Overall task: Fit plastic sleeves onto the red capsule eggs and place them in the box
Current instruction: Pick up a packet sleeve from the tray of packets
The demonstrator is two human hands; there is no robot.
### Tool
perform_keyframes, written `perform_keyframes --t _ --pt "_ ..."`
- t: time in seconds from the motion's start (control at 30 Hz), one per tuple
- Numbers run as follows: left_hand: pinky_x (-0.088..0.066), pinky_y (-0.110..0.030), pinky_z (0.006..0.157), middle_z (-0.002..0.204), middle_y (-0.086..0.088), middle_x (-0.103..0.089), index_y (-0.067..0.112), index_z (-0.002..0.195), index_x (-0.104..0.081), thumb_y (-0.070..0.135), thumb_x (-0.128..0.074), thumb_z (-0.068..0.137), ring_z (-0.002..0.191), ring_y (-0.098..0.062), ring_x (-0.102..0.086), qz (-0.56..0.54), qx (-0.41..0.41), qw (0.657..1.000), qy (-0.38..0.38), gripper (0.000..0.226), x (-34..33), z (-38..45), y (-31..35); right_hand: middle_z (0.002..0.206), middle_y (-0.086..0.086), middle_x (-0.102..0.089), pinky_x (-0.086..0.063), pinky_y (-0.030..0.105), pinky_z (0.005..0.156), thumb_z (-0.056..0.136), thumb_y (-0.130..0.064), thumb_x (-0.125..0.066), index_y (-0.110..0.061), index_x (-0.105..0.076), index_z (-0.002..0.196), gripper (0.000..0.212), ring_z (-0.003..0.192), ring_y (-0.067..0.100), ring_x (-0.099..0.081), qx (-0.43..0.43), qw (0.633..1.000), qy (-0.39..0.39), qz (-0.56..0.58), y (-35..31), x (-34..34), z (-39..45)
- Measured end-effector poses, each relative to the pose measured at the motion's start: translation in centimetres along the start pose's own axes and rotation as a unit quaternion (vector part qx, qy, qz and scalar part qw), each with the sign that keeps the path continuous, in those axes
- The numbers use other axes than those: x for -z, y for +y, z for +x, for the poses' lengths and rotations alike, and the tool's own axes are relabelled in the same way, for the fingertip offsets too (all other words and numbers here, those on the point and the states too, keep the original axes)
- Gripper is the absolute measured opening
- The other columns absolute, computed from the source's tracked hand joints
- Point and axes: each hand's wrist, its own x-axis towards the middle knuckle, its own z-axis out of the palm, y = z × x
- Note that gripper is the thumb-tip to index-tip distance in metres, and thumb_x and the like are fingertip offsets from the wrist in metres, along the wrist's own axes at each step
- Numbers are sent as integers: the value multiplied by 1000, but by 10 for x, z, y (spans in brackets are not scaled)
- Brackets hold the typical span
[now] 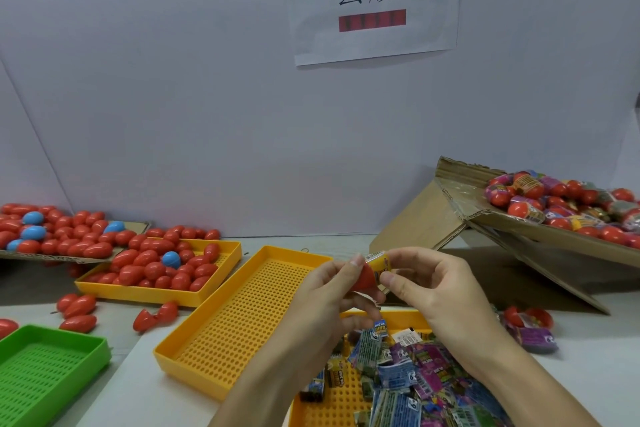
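Note:
My left hand (332, 291) grips a red capsule egg (367, 277) at the middle of the view. A yellow printed plastic sleeve (379, 262) sits over the egg's far end, and my right hand (429, 284) pinches that sleeve between thumb and fingers. Both hands hover above the table, in front of a tilted cardboard box (450, 218) at the right that holds several sleeved red eggs (561, 201). Loose flat sleeves (401, 367) fill a yellow tray below my hands.
An empty yellow perforated tray (242, 319) lies left of my hands. Behind it a yellow tray (221, 288) holds red and blue eggs, with more on a cardboard sheet (62, 256). Loose eggs (78, 314) and a green tray (48, 367) sit at the left.

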Motion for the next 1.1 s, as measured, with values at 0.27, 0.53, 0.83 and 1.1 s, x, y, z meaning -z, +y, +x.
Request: perform_keyframes --t 0.27,0.53,0.83,1.1 --pt "-46 -23 56 68 -5 -62 0 111 -58 35 -58 95 60 -14 -54 10 10 1000 2 39 -1 -1 -1 90 0 -76 -58 29 75 69 -37 -75 -22 -76 97 31 88 18 -71 21 1000 7 0 -1 -1 0" --pt "-44 -28 52 67 -1 -51 9 96 -66 39 -63 87 56 -15 -44 -9 48 998 -34 31 -6 -1 -2 85 0 -75 -58 45 82 78 -30 -76 -29 -78 89 12 85 21 -71 34 999 -5 -28 -5 -5 -2" --pt "-44 -19 55 73 3 -51 26 109 -54 40 -54 97 58 -9 -49 245 -40 969 -9 19 -3 -3 -8 85 -7 -76 -50 13 63 76 -44 -66 -25 -77 92 28 78 2 -68 -6 1000 -21 -6 -11 -1 -4" --pt "-45 -18 65 98 7 -54 33 120 -49 40 -55 97 70 -6 -52 356 -82 931 -24 25 -4 -3 -12 80 -9 -75 -47 8 56 79 -38 -71 -24 -78 83 16 76 -3 -67 -63 998 13 4 -6 -4 -2"
